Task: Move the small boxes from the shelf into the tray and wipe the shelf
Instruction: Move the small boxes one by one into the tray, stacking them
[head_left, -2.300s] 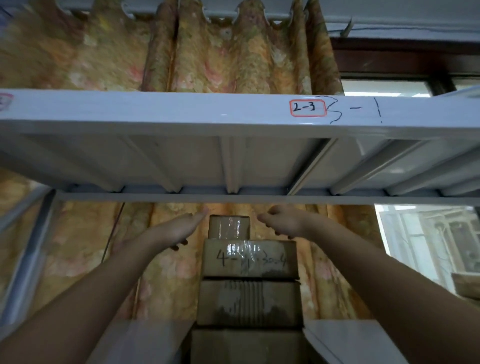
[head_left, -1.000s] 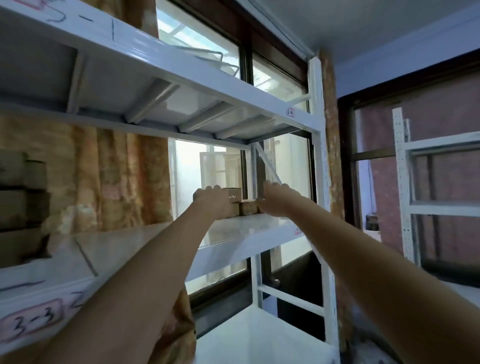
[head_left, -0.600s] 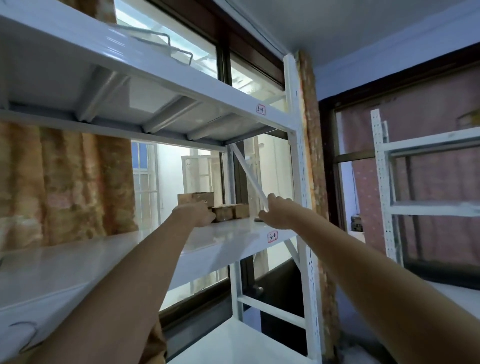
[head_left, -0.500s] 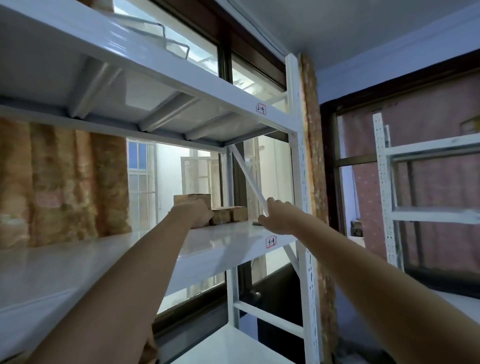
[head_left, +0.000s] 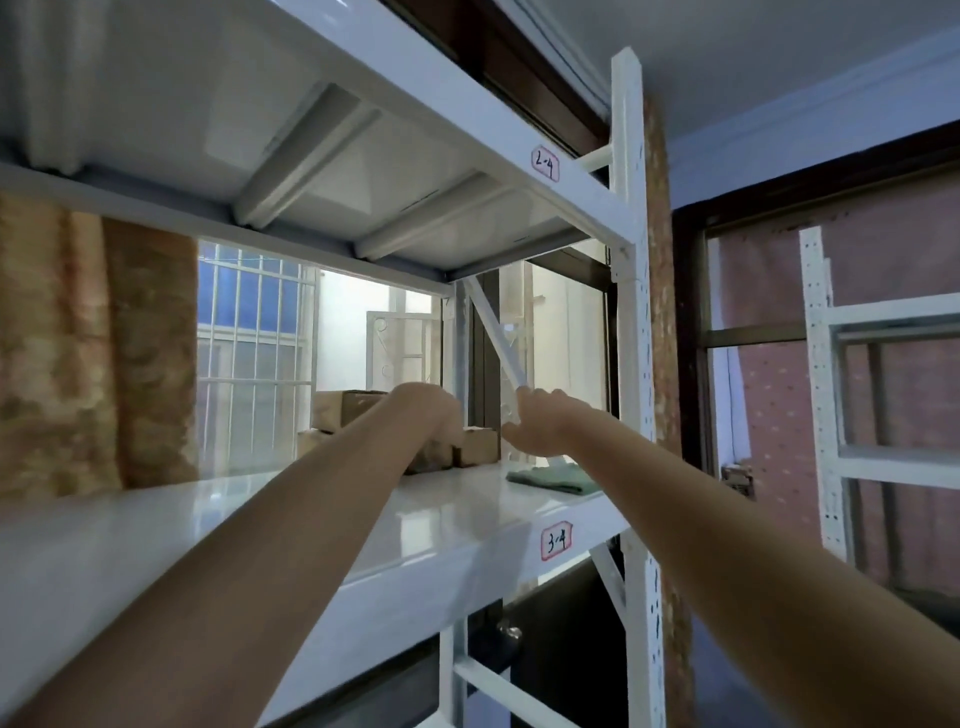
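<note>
Several small cardboard boxes (head_left: 479, 446) sit at the far right end of the white shelf (head_left: 457, 514) labelled 3-4. A bigger brown box (head_left: 347, 410) stands behind them to the left. My left hand (head_left: 427, 415) is over the left small box and hides its top; its fingers are out of sight behind the hand. My right hand (head_left: 540, 427) hovers just right of the boxes with loosely curled fingers and holds nothing that I can see. A folded green cloth (head_left: 551, 478) lies on the shelf below my right wrist. No tray is in view.
The upper shelf (head_left: 545, 171) labelled 2-4 hangs low overhead. A diagonal brace (head_left: 493, 338) and the white corner post (head_left: 631, 312) close the shelf's right end. A patterned curtain (head_left: 93, 343) hangs at the left and a second white rack (head_left: 852, 395) stands at the right.
My view turned from the stacked boxes at the curtain to the shelf's right end. Both hands reached forward to the small boxes, and the green cloth came into view.
</note>
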